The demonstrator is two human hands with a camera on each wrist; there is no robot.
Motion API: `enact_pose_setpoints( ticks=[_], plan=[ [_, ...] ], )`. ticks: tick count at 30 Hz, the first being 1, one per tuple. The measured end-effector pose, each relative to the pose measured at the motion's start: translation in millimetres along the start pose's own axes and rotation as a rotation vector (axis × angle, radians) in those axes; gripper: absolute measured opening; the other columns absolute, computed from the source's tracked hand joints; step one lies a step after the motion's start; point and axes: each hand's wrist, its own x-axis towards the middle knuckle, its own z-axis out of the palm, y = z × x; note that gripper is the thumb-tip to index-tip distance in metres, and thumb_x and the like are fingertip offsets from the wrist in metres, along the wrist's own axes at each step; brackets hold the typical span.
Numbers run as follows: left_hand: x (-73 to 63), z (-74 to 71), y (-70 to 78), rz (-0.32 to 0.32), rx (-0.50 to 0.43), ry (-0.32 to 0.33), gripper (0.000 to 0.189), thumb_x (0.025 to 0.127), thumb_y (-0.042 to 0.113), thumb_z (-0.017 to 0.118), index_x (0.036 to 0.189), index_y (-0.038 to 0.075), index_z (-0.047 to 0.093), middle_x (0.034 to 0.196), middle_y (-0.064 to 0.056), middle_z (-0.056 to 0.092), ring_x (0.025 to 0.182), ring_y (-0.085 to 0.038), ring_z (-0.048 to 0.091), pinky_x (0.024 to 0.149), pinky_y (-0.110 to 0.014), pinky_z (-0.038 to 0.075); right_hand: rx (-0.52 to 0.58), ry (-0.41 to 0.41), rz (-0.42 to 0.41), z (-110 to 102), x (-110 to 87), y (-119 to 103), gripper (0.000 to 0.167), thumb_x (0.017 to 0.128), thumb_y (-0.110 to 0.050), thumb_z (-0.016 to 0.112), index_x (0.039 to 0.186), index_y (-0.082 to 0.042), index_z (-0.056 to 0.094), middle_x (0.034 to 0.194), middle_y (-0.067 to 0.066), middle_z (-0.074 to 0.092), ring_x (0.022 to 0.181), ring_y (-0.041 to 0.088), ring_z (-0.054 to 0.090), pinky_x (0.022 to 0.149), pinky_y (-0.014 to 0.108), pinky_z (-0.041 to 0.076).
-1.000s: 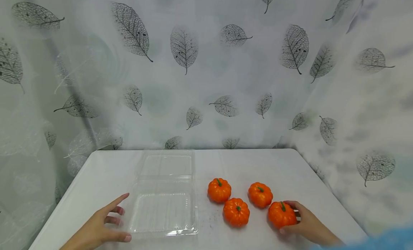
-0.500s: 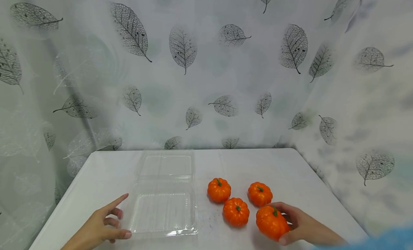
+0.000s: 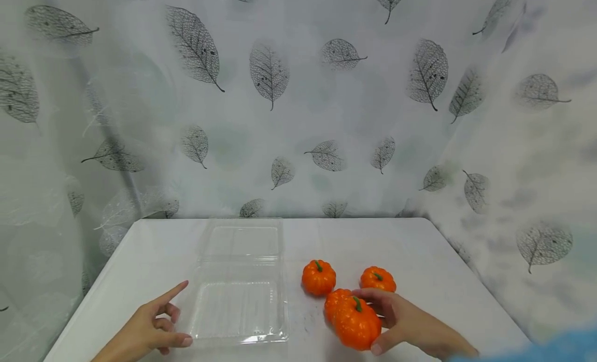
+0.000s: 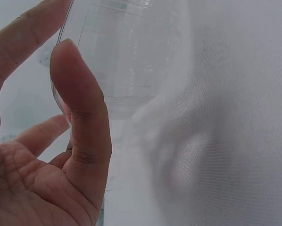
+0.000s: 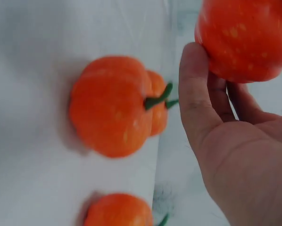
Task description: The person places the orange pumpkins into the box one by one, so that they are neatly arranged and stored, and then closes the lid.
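My right hand (image 3: 396, 320) grips a small orange pumpkin (image 3: 358, 328) with a green stem, held up off the table. In the right wrist view that held pumpkin (image 5: 247, 40) sits between thumb and fingers. From the head, it partly covers another pumpkin (image 3: 335, 301) lying on the table. Two more, a left pumpkin (image 3: 318, 278) and a right pumpkin (image 3: 378, 278), rest behind. At left, my left hand (image 3: 148, 328) is beside a clear plastic clamshell box (image 3: 235, 310), its lid laid back. The left fingers are spread, index extended; whether they touch the box's side I cannot tell.
A white table (image 3: 401, 237) bears everything. Behind it and along both sides hangs a pale curtain (image 3: 298, 118) printed with leaves. A blue blurred patch (image 3: 550, 346) shows at the lower right.
My right hand has lifted the pumpkin from the right end of the group and carried it left, in front of the nearest pumpkin. The left hand has stayed by the box.
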Motion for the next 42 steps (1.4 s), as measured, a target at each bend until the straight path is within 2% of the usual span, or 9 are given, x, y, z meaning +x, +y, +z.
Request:
enact_pose_setpoints(
  ticks=[4, 11, 15, 22, 29, 37, 42],
  plan=[
    [1.4, 0.3, -1.2, 0.010, 0.003, -0.007, 0.106, 0.084, 0.011, 0.083, 0.162, 0.004, 0.012, 0.100, -0.011, 0.043, 0.062, -0.012, 0.056, 0.059, -0.042, 0.058, 0.099, -0.030, -0.040, 10, 14.5, -4, 0.080, 0.083, -0.005, 0.077, 0.151, 0.003, 0.037, 0.145, 0.014, 0.051, 0.129, 0.027, 0.050, 0.102, 0.036, 0.048],
    [5.4, -1.1, -11.2, 0.028, 0.039, -0.003, 0.106, 0.083, 0.013, 0.084, 0.162, 0.005, 0.014, 0.095, -0.009, 0.045, 0.059, -0.007, 0.050, 0.055, -0.041, 0.057, 0.201, -0.013, -0.068, 31, 39.0, -15, 0.080, 0.080, 0.000, 0.080, 0.149, 0.001, 0.040, 0.141, 0.016, 0.054, 0.125, 0.030, 0.054, 0.101, 0.038, 0.049],
    [6.1, -1.1, -12.0, 0.014, 0.039, -0.003, 0.106, 0.083, 0.014, 0.084, 0.162, 0.005, 0.014, 0.092, -0.007, 0.045, 0.059, -0.007, 0.050, 0.054, -0.040, 0.056, 0.205, -0.001, -0.098, 43, 50.0, -20, 0.081, 0.078, 0.001, 0.078, 0.150, -0.001, 0.040, 0.142, 0.015, 0.053, 0.126, 0.030, 0.054, 0.101, 0.037, 0.049],
    [4.5, -1.4, -12.4, 0.036, 0.037, -0.004, 0.105, 0.083, 0.012, 0.083, 0.162, 0.004, 0.013, 0.091, -0.007, 0.045, 0.058, -0.007, 0.050, 0.054, -0.041, 0.056, 0.226, 0.092, -0.088, 61, 72.7, -32, 0.084, 0.081, -0.007, 0.079, 0.153, 0.001, 0.035, 0.148, 0.013, 0.047, 0.124, 0.029, 0.054, 0.103, 0.036, 0.047],
    [5.2, -1.2, -14.3, 0.035, 0.033, 0.012, 0.108, 0.082, 0.013, 0.085, 0.162, 0.005, 0.013, 0.090, -0.007, 0.045, 0.058, -0.007, 0.050, 0.053, -0.038, 0.056, 0.272, 0.150, -0.081, 81, 99.3, -41, 0.078, 0.082, -0.014, 0.082, 0.149, -0.004, 0.042, 0.143, 0.013, 0.049, 0.122, 0.030, 0.054, 0.103, 0.040, 0.046],
    [3.9, -0.8, -13.8, 0.040, 0.010, 0.012, 0.109, 0.080, 0.011, 0.086, 0.161, 0.002, 0.014, 0.089, -0.006, 0.046, 0.059, -0.008, 0.051, 0.052, -0.039, 0.056, 0.274, 0.150, -0.113, 101, 126.4, -44, 0.077, 0.079, -0.007, 0.083, 0.146, -0.005, 0.046, 0.141, 0.009, 0.052, 0.118, 0.028, 0.059, 0.102, 0.041, 0.047],
    [2.6, -0.6, -12.1, 0.041, 0.022, 0.018, 0.109, 0.079, 0.012, 0.087, 0.161, 0.003, 0.015, 0.088, -0.006, 0.046, 0.059, -0.009, 0.052, 0.053, -0.040, 0.057, 0.216, 0.168, -0.125, 109, 142.9, -43, 0.075, 0.078, -0.005, 0.083, 0.145, -0.008, 0.051, 0.139, 0.006, 0.055, 0.116, 0.026, 0.059, 0.100, 0.043, 0.049]
  ],
)
